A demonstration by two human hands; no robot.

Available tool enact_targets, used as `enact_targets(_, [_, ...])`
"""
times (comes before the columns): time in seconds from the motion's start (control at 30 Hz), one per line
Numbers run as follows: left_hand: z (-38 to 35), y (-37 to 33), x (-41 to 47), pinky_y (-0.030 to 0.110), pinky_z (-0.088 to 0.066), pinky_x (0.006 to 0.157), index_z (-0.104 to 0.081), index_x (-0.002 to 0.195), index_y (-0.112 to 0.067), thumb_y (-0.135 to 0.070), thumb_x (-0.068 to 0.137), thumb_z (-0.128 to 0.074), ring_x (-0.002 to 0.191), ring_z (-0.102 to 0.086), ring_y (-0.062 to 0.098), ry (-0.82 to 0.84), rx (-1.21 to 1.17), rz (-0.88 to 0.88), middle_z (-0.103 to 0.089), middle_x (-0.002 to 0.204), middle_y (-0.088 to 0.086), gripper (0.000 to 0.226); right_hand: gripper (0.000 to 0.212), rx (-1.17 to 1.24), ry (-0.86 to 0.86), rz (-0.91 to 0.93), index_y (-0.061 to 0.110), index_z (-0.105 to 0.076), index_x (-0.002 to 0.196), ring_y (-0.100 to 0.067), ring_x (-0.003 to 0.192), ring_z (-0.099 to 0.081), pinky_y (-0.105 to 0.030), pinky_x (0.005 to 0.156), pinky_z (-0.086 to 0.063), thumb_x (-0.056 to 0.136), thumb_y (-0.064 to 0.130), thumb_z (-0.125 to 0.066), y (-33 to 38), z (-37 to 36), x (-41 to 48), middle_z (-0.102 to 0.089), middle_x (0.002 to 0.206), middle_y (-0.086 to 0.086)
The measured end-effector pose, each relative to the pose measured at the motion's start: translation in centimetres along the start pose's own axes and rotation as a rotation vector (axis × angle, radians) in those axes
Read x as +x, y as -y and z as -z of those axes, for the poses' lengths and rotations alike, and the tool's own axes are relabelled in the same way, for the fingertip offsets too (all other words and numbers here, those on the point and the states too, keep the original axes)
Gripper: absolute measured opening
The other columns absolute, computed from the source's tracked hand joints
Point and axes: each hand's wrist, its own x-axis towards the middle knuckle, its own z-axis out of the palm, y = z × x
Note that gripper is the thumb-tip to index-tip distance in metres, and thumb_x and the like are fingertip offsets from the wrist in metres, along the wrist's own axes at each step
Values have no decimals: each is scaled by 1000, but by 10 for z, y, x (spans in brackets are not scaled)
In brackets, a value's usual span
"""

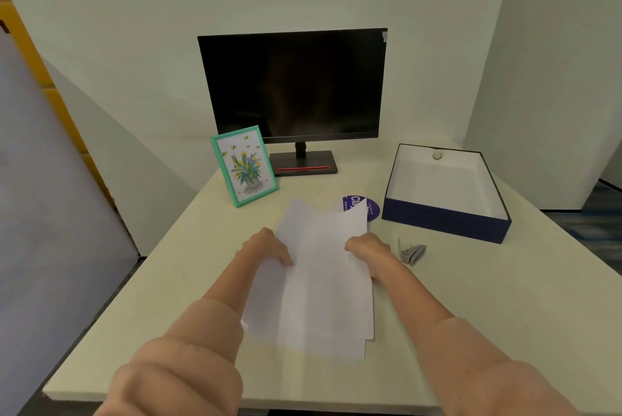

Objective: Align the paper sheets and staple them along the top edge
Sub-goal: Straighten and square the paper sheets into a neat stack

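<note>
- Across the lower two-thirds of the frame a pale desk (488,314) is seen, on which everything else stands.
- At upper centre a dark monitor (292,85) is set on its stand; the screen is blank.
- At right of centre an open blue box (444,223) with a white lining is noted, with one small round object against its far wall.
- At centre the paper sheets (323,281) lie flat on the desk. They are fanned: corners at the top and along the bottom edge are offset, so alignment is judged not yet done.
- Left of the monitor stand a green-framed flower picture (244,166) is propped upright.
- The left hand (269,247) is laid on the left edge of the sheets, fingers curled over the paper; the right hand (368,247) is pressed on the right edge. Whether either hand pinches the paper or only rests on it cannot be told.
- Just above the sheets a purple round sticker (372,208) is partly covered by a paper corner.
- Right of the right hand, apart from the sheets, a small silver stapler (412,252) lies untouched.
- Step in hand, as judged: squaring the stack. Next, the edges would need to be brought flush, then the stapler fetched to the top edge.
</note>
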Motion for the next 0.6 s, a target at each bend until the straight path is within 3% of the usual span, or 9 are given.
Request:
enact_targets(0.1, [-1,4,26,47,-43,102,-47,113,-16,-39,22,-78,116,-53,34,0,-58,-26,-53,127,11,99,37,13,22,8,3,-50,125,-29,120,-50,-31,106,-39,94,20,-41,0,1,2,-51,111,-11])
enact_targets(0.17, [6,0,2,43,-47,98,-46,124,-11,-35,41,-84,113,-55,32,-13,-143,-45,-52,126,11,95,37,33,16,13,3,-51,125,-30,119,-51,-31,100,-43,93,19,-42,-1,0,4,-55,119,-13])
enact_targets(0.27, [14,1,-12,34,-47,85,-52,124,-3,-19,70,-80,101,-58,29,46,-301,-39,-60,121,12,63,39,52,-7,-2,3,-47,129,-29,118,-50,-29,77,-46,93,17,-44,-3,-3,5,-44,133,-18])
enact_targets(0.43, [19,11,-6,38,-46,101,-55,123,-4,-25,45,-86,112,-59,28,73,-420,-51,-62,122,10,86,40,83,-34,2,3,-48,129,-32,117,-52,-37,87,-53,91,16,-44,-3,-4,7,-47,131,-18])
enact_targets(0.53, [20,8,-11,33,-40,91,-51,115,-2,-19,72,-78,103,-53,26,21,-464,-48,-55,114,6,53,37,101,-51,18,3,-50,126,-31,107,-57,-31,71,-48,92,15,-44,-6,-2,8,-53,125,-17])
enact_targets(0.6, [21,7,-8,33,-38,84,-50,116,-5,-23,85,-67,95,-49,24,-33,-504,-50,-51,110,7,40,32,116,-60,36,2,-52,122,-29,92,-59,-30,68,-47,92,13,-45,-9,-1,9,-58,110,-13])
